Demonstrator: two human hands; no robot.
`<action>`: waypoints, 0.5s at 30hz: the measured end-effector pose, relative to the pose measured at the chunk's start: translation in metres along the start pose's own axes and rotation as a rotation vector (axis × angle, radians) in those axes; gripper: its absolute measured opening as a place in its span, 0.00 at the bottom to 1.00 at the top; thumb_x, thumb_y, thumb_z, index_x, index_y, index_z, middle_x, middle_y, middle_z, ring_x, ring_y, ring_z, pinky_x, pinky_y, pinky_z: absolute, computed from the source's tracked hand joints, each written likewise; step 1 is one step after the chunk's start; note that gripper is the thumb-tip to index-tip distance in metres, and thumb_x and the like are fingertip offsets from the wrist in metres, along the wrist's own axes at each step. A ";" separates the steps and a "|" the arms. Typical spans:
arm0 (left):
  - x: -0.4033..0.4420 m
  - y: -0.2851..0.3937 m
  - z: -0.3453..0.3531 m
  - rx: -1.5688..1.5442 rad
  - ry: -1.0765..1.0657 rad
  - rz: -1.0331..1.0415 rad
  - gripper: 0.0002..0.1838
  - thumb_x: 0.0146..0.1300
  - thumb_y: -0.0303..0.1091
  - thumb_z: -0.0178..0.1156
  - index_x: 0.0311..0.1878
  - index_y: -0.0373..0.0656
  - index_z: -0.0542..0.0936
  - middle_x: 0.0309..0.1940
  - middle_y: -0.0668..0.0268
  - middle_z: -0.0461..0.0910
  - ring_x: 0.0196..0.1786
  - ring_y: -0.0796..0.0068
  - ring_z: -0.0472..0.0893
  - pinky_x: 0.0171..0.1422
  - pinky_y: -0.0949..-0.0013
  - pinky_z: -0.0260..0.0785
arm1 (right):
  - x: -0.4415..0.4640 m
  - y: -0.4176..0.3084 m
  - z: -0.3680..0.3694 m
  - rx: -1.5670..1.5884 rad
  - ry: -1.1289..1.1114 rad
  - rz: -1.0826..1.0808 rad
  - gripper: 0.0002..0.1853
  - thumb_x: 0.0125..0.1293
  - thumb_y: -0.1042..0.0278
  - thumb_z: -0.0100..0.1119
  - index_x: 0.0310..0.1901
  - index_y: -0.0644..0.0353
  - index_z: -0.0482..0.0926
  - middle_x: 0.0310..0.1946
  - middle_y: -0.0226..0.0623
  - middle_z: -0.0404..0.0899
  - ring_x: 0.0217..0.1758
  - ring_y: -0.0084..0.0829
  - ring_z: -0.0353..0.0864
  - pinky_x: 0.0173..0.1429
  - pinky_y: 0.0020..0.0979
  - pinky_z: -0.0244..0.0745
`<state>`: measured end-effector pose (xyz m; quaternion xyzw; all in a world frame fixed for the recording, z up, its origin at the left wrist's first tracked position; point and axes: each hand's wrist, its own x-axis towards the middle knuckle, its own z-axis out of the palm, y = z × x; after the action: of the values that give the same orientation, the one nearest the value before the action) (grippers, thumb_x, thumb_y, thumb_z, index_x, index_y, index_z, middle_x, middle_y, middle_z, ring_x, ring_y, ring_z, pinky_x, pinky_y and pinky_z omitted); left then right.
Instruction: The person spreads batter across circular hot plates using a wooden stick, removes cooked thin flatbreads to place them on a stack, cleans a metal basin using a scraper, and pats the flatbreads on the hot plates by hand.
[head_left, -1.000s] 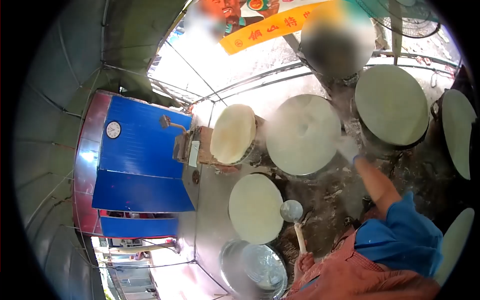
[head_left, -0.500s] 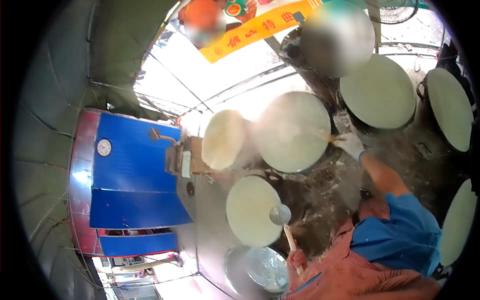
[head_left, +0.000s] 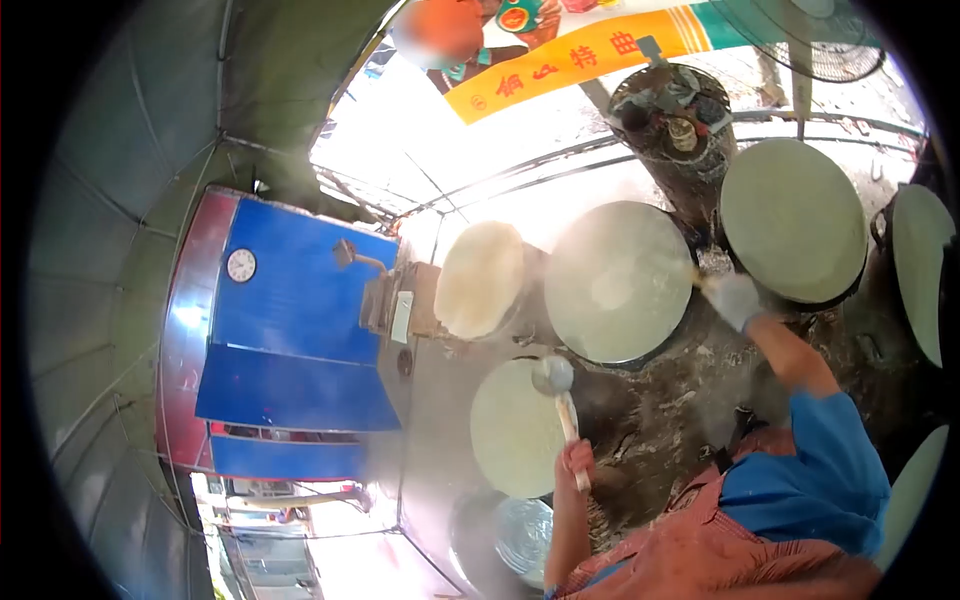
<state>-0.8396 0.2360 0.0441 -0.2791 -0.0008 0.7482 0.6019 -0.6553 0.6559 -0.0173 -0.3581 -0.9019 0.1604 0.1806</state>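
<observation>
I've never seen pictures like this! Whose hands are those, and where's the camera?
No robot here: those belong to a person. The camera is worn on that person's head, looking forward and down. The left hand grips a ladle, its round end seen over a pale disc's edge. The right hand, in a pale glove, holds what looks like a stick at a bigger disc's edge. Other large discs stand around a dark, grimy surface, and a shiny bowl sits near the bottom of the picture.
</observation>
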 end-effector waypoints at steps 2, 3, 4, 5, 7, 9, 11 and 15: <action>0.034 0.009 0.015 0.044 0.008 0.006 0.18 0.68 0.31 0.45 0.20 0.46 0.60 0.15 0.72 0.56 0.13 0.79 0.56 0.16 0.73 0.53 | -0.018 -0.005 -0.006 0.013 -0.036 -0.170 0.11 0.60 0.54 0.56 0.30 0.51 0.82 0.21 0.40 0.78 0.26 0.43 0.78 0.36 0.44 0.73; 0.050 0.002 0.034 0.070 0.026 0.017 0.17 0.68 0.31 0.46 0.20 0.46 0.60 0.15 0.72 0.56 0.13 0.80 0.56 0.16 0.74 0.52 | -0.018 0.001 -0.012 -0.005 -0.009 -0.119 0.11 0.60 0.53 0.56 0.30 0.50 0.81 0.21 0.40 0.78 0.26 0.43 0.79 0.33 0.44 0.73; 0.064 0.001 0.040 0.156 0.047 0.070 0.17 0.67 0.29 0.47 0.20 0.47 0.60 0.15 0.72 0.56 0.13 0.81 0.56 0.15 0.75 0.51 | -0.019 0.010 -0.015 -0.022 0.019 -0.070 0.12 0.60 0.52 0.55 0.30 0.49 0.80 0.21 0.40 0.78 0.25 0.43 0.79 0.30 0.44 0.72; 0.076 0.000 0.045 0.243 0.066 0.123 0.16 0.66 0.28 0.48 0.21 0.47 0.60 0.15 0.73 0.57 0.13 0.81 0.56 0.14 0.76 0.50 | -0.025 0.018 -0.014 0.007 0.201 0.020 0.11 0.61 0.52 0.54 0.30 0.49 0.80 0.21 0.39 0.78 0.24 0.42 0.79 0.29 0.44 0.72; 0.100 -0.024 0.060 0.466 0.258 0.325 0.12 0.64 0.25 0.49 0.26 0.48 0.60 0.15 0.74 0.56 0.13 0.82 0.56 0.13 0.77 0.48 | -0.042 0.013 -0.010 -0.110 0.106 0.094 0.11 0.61 0.53 0.55 0.31 0.49 0.80 0.20 0.39 0.77 0.24 0.42 0.78 0.30 0.44 0.71; 0.129 -0.036 0.054 0.617 0.229 0.368 0.10 0.61 0.25 0.50 0.34 0.51 0.60 0.16 0.74 0.55 0.13 0.82 0.56 0.13 0.76 0.49 | -0.073 -0.013 -0.003 -0.132 -0.034 0.032 0.11 0.60 0.53 0.55 0.31 0.49 0.80 0.19 0.39 0.77 0.25 0.43 0.78 0.30 0.44 0.71; 0.170 -0.040 0.030 0.908 0.261 0.503 0.09 0.61 0.28 0.51 0.34 0.51 0.60 0.15 0.74 0.55 0.13 0.81 0.57 0.14 0.74 0.50 | -0.092 -0.044 0.017 0.018 -0.034 -0.011 0.12 0.60 0.52 0.55 0.31 0.50 0.80 0.20 0.39 0.77 0.26 0.43 0.78 0.31 0.44 0.71; 0.100 -0.039 0.046 0.420 0.185 -0.002 0.16 0.68 0.46 0.50 0.26 0.51 0.62 0.12 0.75 0.55 0.12 0.82 0.57 0.14 0.75 0.49 | -0.112 -0.085 -0.025 0.133 -0.015 -0.010 0.12 0.60 0.51 0.56 0.34 0.50 0.81 0.22 0.39 0.78 0.26 0.42 0.78 0.33 0.42 0.71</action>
<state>-0.8360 0.3523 0.0548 -0.2152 0.2100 0.7026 0.6449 -0.6184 0.5226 0.0166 -0.3393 -0.8924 0.2219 0.1979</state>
